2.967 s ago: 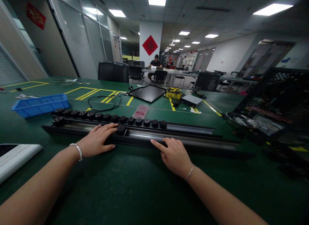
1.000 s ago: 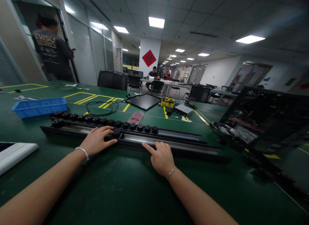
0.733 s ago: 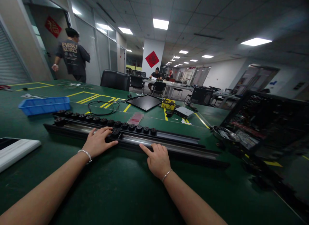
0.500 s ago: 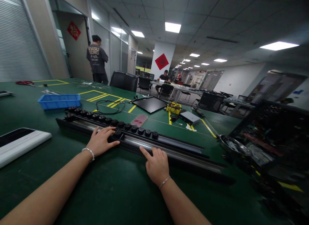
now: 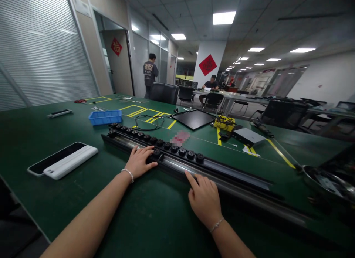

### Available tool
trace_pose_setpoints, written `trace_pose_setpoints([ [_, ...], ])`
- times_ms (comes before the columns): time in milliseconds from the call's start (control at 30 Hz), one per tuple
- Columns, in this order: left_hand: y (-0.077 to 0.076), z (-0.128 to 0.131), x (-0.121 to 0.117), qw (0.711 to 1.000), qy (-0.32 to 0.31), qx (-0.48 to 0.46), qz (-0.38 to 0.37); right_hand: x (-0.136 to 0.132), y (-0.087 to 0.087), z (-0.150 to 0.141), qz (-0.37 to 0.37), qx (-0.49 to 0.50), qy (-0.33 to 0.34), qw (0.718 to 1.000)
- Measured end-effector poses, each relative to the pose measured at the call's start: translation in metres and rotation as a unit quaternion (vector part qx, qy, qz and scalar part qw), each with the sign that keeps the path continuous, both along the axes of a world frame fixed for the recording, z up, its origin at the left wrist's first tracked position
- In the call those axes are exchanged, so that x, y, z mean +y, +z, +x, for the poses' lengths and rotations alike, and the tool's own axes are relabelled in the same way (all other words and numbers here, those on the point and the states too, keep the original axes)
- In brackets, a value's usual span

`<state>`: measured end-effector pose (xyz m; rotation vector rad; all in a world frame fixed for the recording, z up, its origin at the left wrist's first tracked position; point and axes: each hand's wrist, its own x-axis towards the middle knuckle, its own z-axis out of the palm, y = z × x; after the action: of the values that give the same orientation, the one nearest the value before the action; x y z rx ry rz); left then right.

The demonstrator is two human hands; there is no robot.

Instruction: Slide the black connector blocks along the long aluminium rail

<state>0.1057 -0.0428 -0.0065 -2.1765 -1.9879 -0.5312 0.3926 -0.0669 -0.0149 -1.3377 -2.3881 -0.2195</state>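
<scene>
Two long black metal channels lie side by side across the table. The far channel (image 5: 238,171) carries a row of round black socket modules (image 5: 182,152) along much of its length. On the near channel (image 5: 177,165), which shows a shiny inner floor, one similar black module (image 5: 157,153) sits by my left hand. My left hand (image 5: 141,161) rests over this channel with fingers spread and its thumb along the near edge, beside that module. My right hand (image 5: 205,199) touches or nearly touches the near edge with its index finger stretched out; its other fingers are bent and hold nothing visible.
On the left lie a white device (image 5: 72,162), a dark-faced panel (image 5: 58,158) and a blue bin (image 5: 105,117). Beyond the channels are a black cable (image 5: 149,123), a flat black screen (image 5: 194,118), a yellow box (image 5: 224,123) and a grey box (image 5: 249,136). A metal bowl (image 5: 327,180) stands right.
The view has swung left, so the table and both hands appear farther right. Both hands keep nearly the same pose and place on the channel.
</scene>
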Motion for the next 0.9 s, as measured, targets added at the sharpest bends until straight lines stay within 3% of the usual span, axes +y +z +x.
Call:
trace_pose_setpoints([
  [433,-0.006,0.010,-0.002,0.999,-0.003,0.008,0.043,0.004,-0.007,-0.001,0.062,0.014,-0.022,0.998],
  [900,-0.006,0.012,-0.004,0.998,-0.029,-0.036,0.036,-0.007,-0.007,-0.019,0.062,0.026,-0.144,0.987],
])
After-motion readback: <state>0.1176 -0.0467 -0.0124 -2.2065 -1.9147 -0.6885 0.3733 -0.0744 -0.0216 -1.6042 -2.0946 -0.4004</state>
